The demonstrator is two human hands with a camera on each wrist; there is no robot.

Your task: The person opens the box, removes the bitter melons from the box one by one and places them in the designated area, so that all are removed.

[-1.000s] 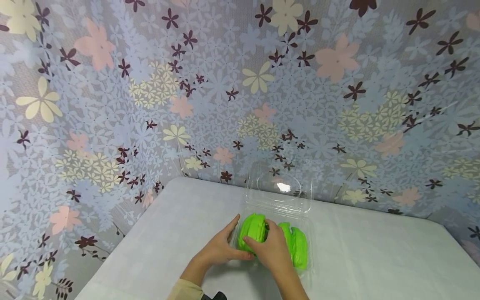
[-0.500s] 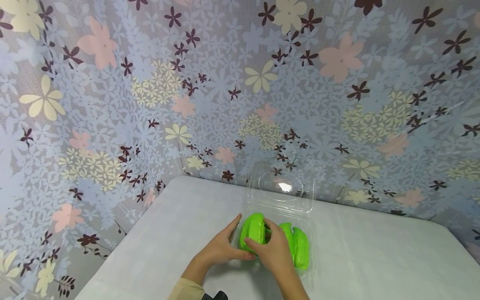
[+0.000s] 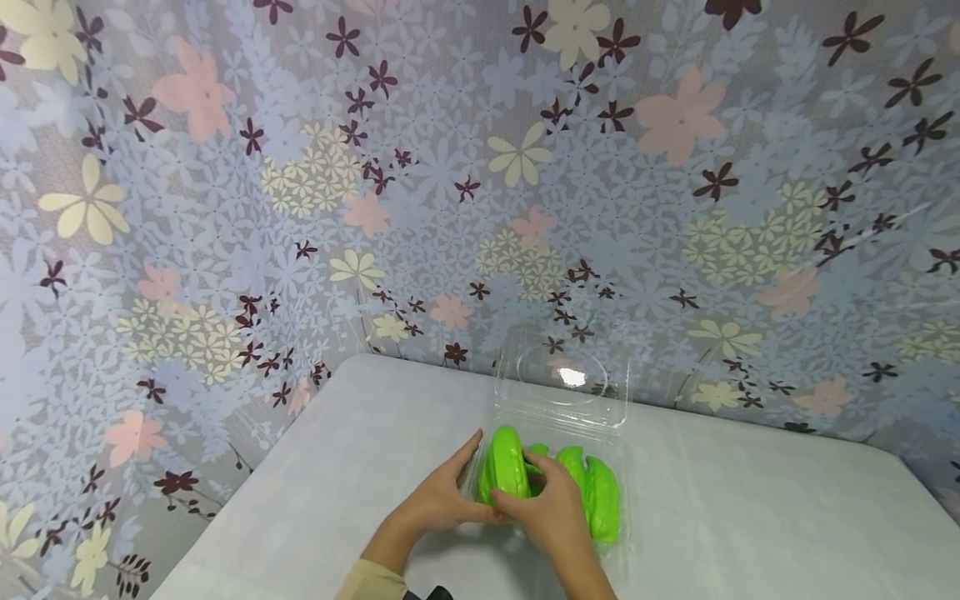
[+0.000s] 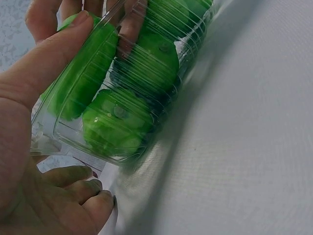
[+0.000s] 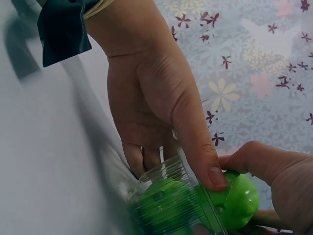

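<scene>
Green fruit (image 3: 508, 472) sits pinched in the right hand (image 3: 551, 508). At nine o'clock the left hand (image 3: 438, 500) grips the clear box (image 3: 558, 400), seemingly tilting it.

Table (image 3: 750, 517) right of clamshell box (image 3: 622, 508) unobstructed; far side blocked by raised lid (image 3: 562, 379) and floral backdrop (image 3: 480, 208).

Two hands (image 3: 442, 500) (image 3: 551, 508), one clear container (image 3: 562, 392), three green pieces (image 3: 508, 467)
</scene>
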